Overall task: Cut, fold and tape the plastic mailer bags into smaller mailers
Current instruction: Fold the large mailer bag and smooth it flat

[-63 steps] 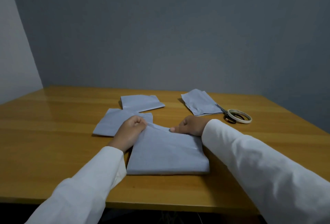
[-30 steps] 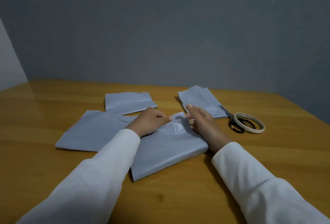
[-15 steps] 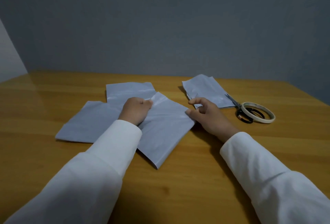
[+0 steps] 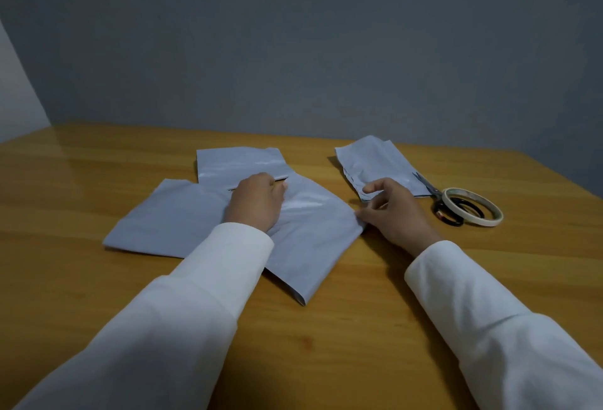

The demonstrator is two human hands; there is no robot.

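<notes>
A grey folded mailer (image 4: 313, 236) lies turned at an angle in the middle of the wooden table (image 4: 81, 279). My left hand (image 4: 256, 202) rests as a fist on its far left part, fingers curled at its far edge. My right hand (image 4: 391, 210) touches the mailer's right corner with the thumb tip, other fingers spread apart. Under the mailer's left side lies a larger grey mailer (image 4: 169, 217). Another folded mailer (image 4: 238, 164) sits behind my left hand. A further grey piece (image 4: 378, 161) lies behind my right hand.
Black-handled scissors (image 4: 440, 200) lie at the right, with a roll of tape (image 4: 473, 207) resting over their handles. A grey wall stands close behind the table's far edge.
The mailer was turned counter-clockwise and slid away from me and left, onto the larger mailer. My right hand moved from its top edge to its right corner and opened its fingers.
</notes>
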